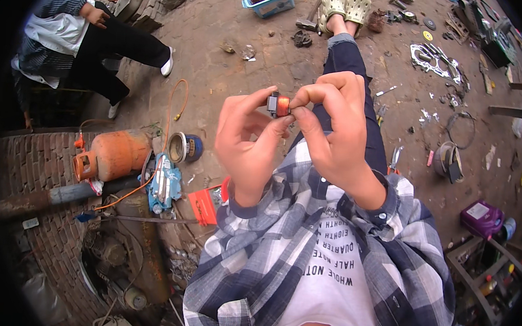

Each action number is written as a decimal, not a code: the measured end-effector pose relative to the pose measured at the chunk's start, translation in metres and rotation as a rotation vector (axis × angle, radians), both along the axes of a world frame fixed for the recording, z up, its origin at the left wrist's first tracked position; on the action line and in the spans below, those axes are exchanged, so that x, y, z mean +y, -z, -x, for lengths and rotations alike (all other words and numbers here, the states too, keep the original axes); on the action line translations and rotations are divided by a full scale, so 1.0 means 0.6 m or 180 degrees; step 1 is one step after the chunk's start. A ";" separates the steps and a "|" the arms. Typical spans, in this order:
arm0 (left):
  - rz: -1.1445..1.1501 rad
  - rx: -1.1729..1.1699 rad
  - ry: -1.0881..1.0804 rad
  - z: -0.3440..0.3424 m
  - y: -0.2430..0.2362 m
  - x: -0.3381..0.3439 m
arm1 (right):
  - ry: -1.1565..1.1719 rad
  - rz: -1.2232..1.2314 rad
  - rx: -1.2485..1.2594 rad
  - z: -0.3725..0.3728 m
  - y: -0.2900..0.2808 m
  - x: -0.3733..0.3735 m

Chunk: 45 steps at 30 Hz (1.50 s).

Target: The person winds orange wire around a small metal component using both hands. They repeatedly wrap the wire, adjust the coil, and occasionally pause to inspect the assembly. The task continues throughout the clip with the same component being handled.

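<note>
Above my lap I hold a small wire coil [283,106], with orange-copper winding and a dark grey block at its left side. My left hand [244,139] grips it between thumb and forefinger, the forefinger above and the thumb below. From the right, my right hand [341,129] pinches thumb and forefinger together at the coil's right end. Whether those fingertips hold a loose strand of wire is too small to tell. Both hands are off the ground, and their other fingers curl in.
A person [71,44] stands at the far left. Nearby lie an orange gas cylinder [118,154], an orange hose [170,106] and a red box [203,206]. A blue basket [269,6] and a hammer [308,21] lie ahead. Right are a metal gasket [434,61] and a purple jug [482,218].
</note>
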<state>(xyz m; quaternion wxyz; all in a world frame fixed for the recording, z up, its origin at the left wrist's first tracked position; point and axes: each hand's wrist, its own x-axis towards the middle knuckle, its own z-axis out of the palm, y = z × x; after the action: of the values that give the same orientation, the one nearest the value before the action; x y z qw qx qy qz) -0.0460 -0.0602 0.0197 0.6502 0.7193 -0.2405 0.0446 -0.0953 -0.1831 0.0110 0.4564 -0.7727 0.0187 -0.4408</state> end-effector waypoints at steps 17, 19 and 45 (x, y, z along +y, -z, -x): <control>0.1322 0.1978 0.1688 -0.003 -0.014 0.014 | -0.0629 -0.0872 -0.0084 0.019 -0.029 -0.009; 0.1369 0.2071 0.1783 -0.003 -0.016 0.016 | -0.0553 -0.0712 -0.0125 0.019 -0.022 -0.010; 0.1597 0.2160 0.1403 -0.001 0.005 0.007 | -0.0587 -0.1254 0.0120 0.026 -0.024 -0.015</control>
<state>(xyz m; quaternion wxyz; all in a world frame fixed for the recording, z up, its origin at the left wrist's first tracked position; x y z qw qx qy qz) -0.0453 -0.0560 0.0164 0.8396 0.4459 -0.1432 -0.2751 -0.1111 -0.1920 0.0255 0.6366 -0.6751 0.0423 -0.3704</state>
